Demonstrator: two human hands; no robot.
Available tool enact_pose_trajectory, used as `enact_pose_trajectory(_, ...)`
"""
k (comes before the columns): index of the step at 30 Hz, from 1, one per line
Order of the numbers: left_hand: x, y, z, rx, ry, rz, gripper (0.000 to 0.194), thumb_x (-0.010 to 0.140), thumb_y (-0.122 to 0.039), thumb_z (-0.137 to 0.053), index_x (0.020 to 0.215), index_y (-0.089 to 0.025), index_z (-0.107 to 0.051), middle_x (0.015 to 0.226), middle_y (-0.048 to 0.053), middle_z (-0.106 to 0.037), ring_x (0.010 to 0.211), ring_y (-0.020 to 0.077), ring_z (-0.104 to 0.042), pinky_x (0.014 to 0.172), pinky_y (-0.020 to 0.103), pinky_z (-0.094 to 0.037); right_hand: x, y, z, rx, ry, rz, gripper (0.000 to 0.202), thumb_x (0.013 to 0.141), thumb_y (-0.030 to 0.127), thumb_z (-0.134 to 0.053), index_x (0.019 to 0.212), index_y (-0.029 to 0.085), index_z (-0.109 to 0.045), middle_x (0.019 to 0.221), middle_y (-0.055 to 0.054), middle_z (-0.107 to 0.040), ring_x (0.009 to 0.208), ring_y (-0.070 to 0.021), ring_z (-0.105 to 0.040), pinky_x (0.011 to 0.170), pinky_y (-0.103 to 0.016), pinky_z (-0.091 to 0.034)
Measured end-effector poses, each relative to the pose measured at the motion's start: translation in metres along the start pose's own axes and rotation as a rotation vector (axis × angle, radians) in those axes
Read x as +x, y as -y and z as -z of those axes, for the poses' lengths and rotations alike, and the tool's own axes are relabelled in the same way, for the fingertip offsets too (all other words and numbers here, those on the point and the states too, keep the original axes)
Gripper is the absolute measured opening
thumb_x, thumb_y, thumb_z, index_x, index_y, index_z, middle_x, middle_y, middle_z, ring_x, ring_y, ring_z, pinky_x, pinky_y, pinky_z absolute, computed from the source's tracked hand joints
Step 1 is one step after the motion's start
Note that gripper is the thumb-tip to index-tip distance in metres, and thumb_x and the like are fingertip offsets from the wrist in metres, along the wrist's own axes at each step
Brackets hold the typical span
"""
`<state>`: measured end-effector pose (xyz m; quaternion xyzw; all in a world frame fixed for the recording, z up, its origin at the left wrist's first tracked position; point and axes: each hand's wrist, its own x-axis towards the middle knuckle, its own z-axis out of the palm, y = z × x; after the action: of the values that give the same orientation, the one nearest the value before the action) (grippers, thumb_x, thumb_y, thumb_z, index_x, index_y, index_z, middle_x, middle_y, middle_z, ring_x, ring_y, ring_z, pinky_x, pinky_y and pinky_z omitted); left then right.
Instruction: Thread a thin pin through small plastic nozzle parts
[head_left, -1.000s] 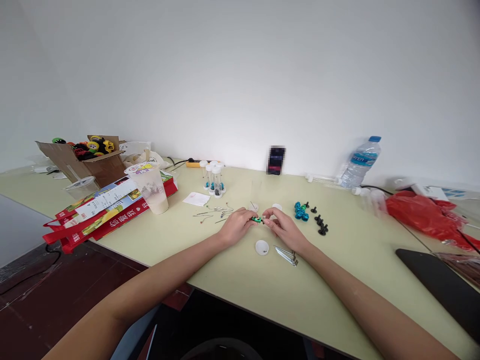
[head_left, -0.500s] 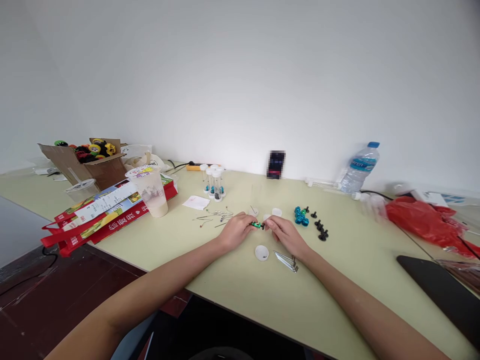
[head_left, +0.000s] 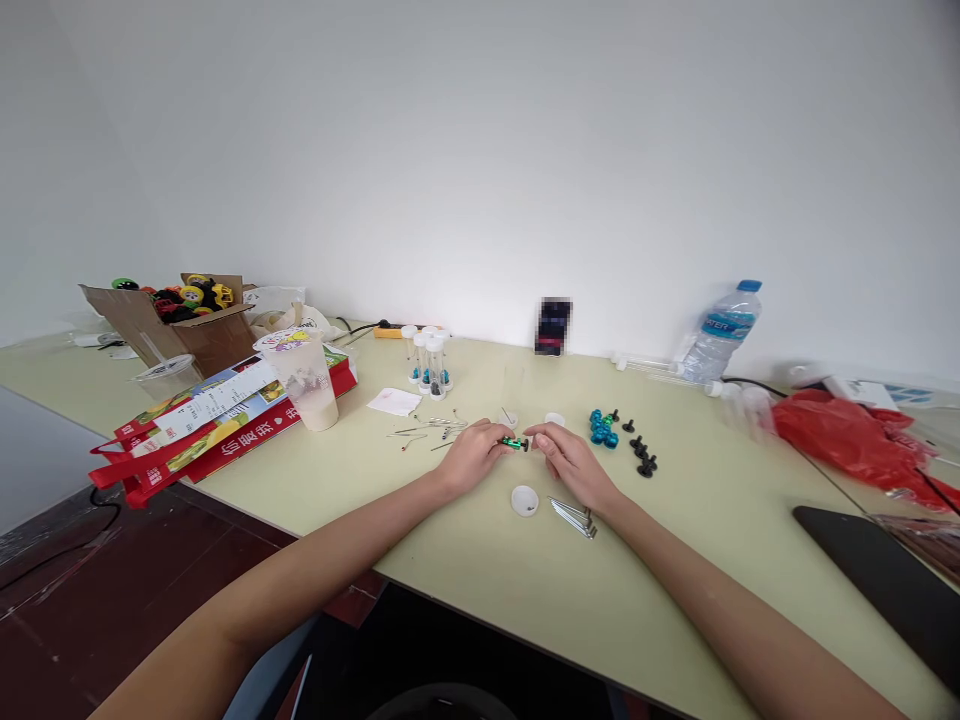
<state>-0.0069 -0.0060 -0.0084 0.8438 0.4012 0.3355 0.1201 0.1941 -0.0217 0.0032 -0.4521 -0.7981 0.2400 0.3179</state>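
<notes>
Pinched in my left hand (head_left: 474, 456) is a small green part with a black end (head_left: 515, 444). My right hand (head_left: 571, 464) is just right of its black end, fingers bent; whether they touch it or hold something is too small to tell. A white round cap (head_left: 524, 501) with a tiny dark piece in it lies nearer the table edge, beside several silver metal rods (head_left: 572, 519). Right of my right hand are blue round parts (head_left: 602, 430) and black knobs (head_left: 645, 462). Thin metal pieces (head_left: 427, 431) are scattered left of my left hand.
Clear tubes with white caps (head_left: 428, 362) stand behind the hands. At the left are a drink cup (head_left: 304, 385), a red bag (head_left: 225, 440) and a cardboard box (head_left: 214, 345). A phone (head_left: 553, 327) leans on the wall; a water bottle (head_left: 720, 335) and red plastic (head_left: 832, 432) are right.
My right hand's fingers have moved slightly away from the black end of the green part, leaving it more exposed. My left hand still holds the part. The view has shifted a little.
</notes>
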Motion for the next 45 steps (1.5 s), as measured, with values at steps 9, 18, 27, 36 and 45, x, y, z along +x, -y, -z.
enact_pose_trajectory(9,0.0000,-0.0002,0.0020,0.013,0.007,-0.007,0.018,0.087,-0.026,-0.048,0.097,-0.020,-0.061,0.093,0.000,-0.064,0.089,0.0125,-0.052,0.078,0.024,-0.041,0.0012,-0.0041,-0.0003,-0.024,-0.001,0.006,0.054,0.092,0.056,-0.022,0.098,0.015,-0.057,0.096,-0.003,-0.055,0.064,-0.0019,-0.045,0.066,-0.015,-0.037)
enact_pose_trajectory(18,0.0002,0.0013,0.0018,0.022,0.016,-0.006,0.020,0.087,-0.026,-0.047,0.098,-0.019,-0.061,0.093,0.001,-0.063,0.089,0.0127,-0.053,0.079,0.025,-0.043,0.0017,-0.0030,-0.0007,-0.020,-0.012,0.001,0.055,0.092,0.057,-0.022,0.096,0.014,-0.057,0.094,-0.003,-0.056,0.062,-0.0025,-0.045,0.064,-0.016,-0.037)
enact_pose_trajectory(27,0.0003,-0.0003,0.0025,0.012,0.017,0.000,0.019,0.086,-0.026,-0.048,0.097,-0.020,-0.062,0.093,0.001,-0.064,0.089,0.0128,-0.052,0.080,0.025,-0.042,0.0010,-0.0023,-0.0002,-0.012,0.003,-0.013,0.055,0.092,0.057,-0.022,0.098,0.015,-0.057,0.091,-0.003,-0.056,0.058,-0.0017,-0.044,0.063,-0.017,-0.037)
enact_pose_trajectory(36,0.0004,-0.0002,0.0025,0.024,0.030,0.007,0.020,0.086,-0.026,-0.047,0.097,-0.020,-0.062,0.092,0.001,-0.064,0.088,0.0129,-0.052,0.078,0.025,-0.043,0.0011,-0.0020,-0.0004,-0.026,0.007,-0.021,0.055,0.092,0.057,-0.022,0.094,0.014,-0.057,0.088,-0.002,-0.056,0.058,-0.0022,-0.043,0.062,-0.017,-0.036)
enact_pose_trajectory(45,0.0004,0.0002,0.0016,0.005,0.026,-0.001,0.019,0.086,-0.026,-0.048,0.096,-0.020,-0.062,0.092,0.000,-0.064,0.088,0.0129,-0.052,0.078,0.024,-0.042,0.0018,-0.0039,-0.0009,-0.053,0.012,-0.021,0.055,0.093,0.056,-0.020,0.092,0.015,-0.057,0.084,-0.002,-0.055,0.060,-0.0023,-0.044,0.064,-0.017,-0.036)
